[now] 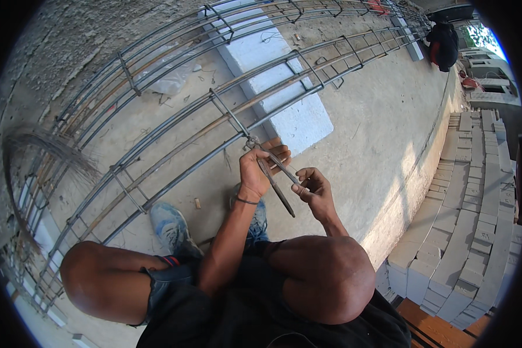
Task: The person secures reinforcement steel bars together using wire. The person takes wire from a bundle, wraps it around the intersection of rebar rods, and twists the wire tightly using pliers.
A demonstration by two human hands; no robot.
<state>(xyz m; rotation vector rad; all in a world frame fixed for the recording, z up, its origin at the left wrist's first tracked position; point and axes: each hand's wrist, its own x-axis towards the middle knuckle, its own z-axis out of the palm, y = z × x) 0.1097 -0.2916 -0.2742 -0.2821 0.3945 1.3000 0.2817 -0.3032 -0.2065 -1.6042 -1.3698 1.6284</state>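
A pair of dark metal pincers (281,194) has its jaws at the lower corner of a stirrup on the nearer rebar cage (200,136). My left hand (257,173) is loosely closed around the pincers near the jaws, one handle crossing its palm and the fingers half curled. At the end of the other handle, my right hand (315,194) pinches with thumb and fingers. The two handles are spread apart. Wire at the jaws is too small to make out clearly.
A second rebar cage (174,49) lies beyond, with a white foam block (298,124) under the bars. Thin tie wires (69,153) hang over the cage at left. Pale blocks (464,203) are stacked at right. A person (443,46) crouches at the far right.
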